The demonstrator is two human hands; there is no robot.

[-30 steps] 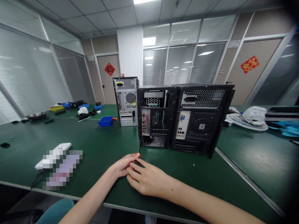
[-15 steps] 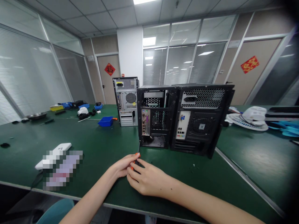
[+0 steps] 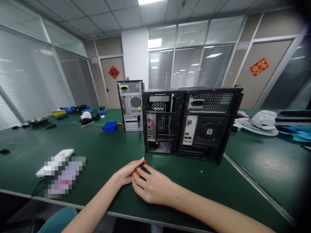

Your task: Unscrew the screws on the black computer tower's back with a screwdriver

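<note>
A screwdriver point(image 3: 142, 167) with an orange and black handle is gripped by both hands. My left hand point(image 3: 130, 171) is closed at the front of the handle, near the shaft. Around the rear of the handle wrap the fingers of my right hand point(image 3: 150, 184). The thin shaft points away from me, its tip at the lower left corner of the middle black computer case point(image 3: 180, 129). That case shows its back, with a port panel and open bays. Whether the tip sits in a screw, I cannot make out.
A black case point(image 3: 209, 129) stands close on the right and a silver-backed case point(image 3: 132, 106) behind on the left. A blue tray point(image 3: 109, 126), a white device point(image 3: 55, 161) and a white fan part point(image 3: 263, 121) lie on the green table point(image 3: 97, 145).
The fingers of my right hand have shifted slightly on the screwdriver handle, showing more of it. The cases stay where they were.
</note>
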